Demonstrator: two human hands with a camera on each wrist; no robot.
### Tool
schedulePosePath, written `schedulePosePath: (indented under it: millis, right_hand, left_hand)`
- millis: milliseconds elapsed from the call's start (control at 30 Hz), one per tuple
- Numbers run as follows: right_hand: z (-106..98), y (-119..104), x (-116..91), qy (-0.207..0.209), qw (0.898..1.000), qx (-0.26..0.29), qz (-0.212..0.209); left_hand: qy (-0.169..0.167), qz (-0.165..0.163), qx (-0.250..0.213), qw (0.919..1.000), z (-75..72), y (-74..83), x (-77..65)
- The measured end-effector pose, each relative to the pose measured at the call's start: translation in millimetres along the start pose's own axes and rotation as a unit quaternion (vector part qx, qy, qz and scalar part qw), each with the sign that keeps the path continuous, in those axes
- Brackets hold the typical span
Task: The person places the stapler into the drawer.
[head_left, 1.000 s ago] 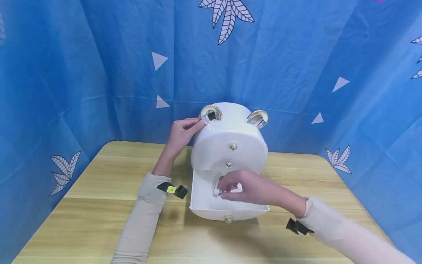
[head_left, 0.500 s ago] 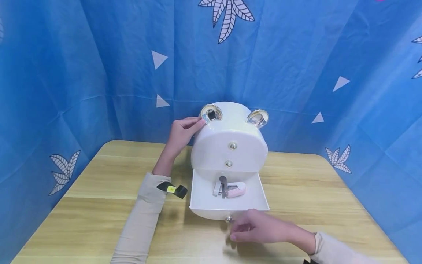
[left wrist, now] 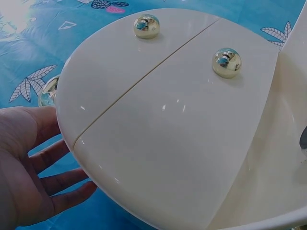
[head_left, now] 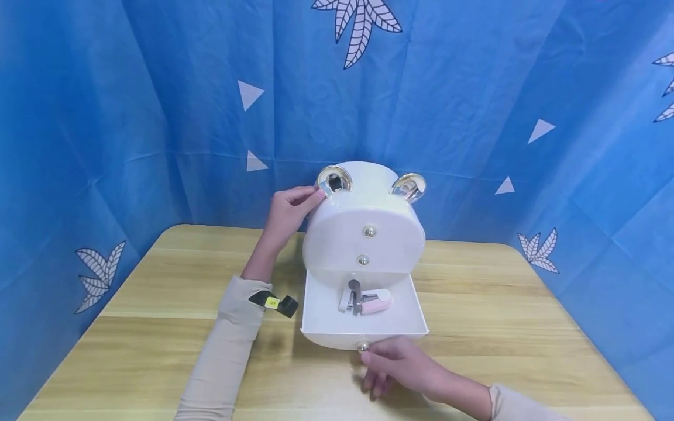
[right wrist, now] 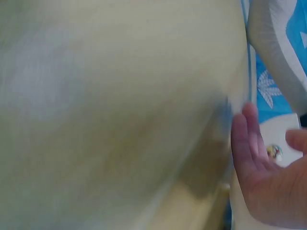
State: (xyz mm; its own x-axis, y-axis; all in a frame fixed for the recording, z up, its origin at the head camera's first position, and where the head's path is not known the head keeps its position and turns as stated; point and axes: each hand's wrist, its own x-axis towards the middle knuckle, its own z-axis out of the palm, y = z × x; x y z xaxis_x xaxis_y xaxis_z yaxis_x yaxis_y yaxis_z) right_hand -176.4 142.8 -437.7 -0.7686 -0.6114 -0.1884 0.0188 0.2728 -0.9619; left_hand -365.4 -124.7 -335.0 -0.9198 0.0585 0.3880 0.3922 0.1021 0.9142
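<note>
A white bear-shaped drawer box [head_left: 363,245] with gold mirrored ears stands on the table, its lowest drawer [head_left: 326,318] pulled out. Inside lie a pink and white item [head_left: 376,302] resembling a small stapler and a grey and white item [head_left: 354,297] whose kind I cannot tell. My left hand [head_left: 286,215] rests against the box's left side, thumb by the left ear, fingers fairly straight in the left wrist view. Just below the drawer front, my right hand [head_left: 402,365] has its thumb and forefinger at the gold knob [head_left: 363,347]; whether they touch it is unclear.
The wooden table [head_left: 158,327] extends on both sides of the box. A blue patterned curtain [head_left: 210,117] hangs behind and along the sides. Two more gold knobs sit on the shut upper drawers [left wrist: 158,110].
My right hand has come out of the drawer, leaving the small items there, and moved down to the drawer's front knob. My left hand stays by the ear.
</note>
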Motion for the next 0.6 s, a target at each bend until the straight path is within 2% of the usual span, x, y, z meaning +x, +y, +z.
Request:
schedulePosePath:
  millis: [200,600]
  right_hand:
    - [12,0,2,0.068,0.997,0.017,0.017]
    - [13,-3,7,0.109,0.994,0.012,0.006]
  left_hand:
    - [0.008,0.002,-0.007,0.9999,2.0,3.0,-1.4]
    - [0.02,-0.012,-0.012,0.9997,5.9,6.4,-4.0]
